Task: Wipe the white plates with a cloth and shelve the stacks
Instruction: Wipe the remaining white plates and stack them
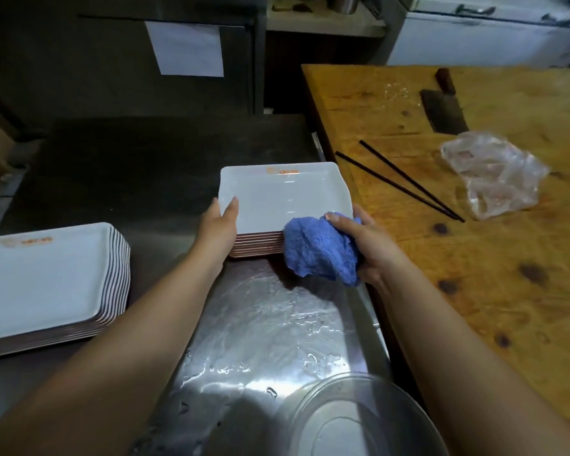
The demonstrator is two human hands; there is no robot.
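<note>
Both hands (219,225) on plate stack (277,199) (right with blue cloth (320,251))

Wet steel worktop (270,324) open between tall plate stack (46,284) at left and wooden board (474,258) at right, metal bowl (352,419) blocking near edge, bare steel beyond small plate stack (273,192).

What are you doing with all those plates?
A person is holding a small stack of white plates over a wet metal counter. The left hand grips the stack's left edge, and the right hand holds a blue cloth against its near right corner. A bigger stack of plates sits to the left.
</note>
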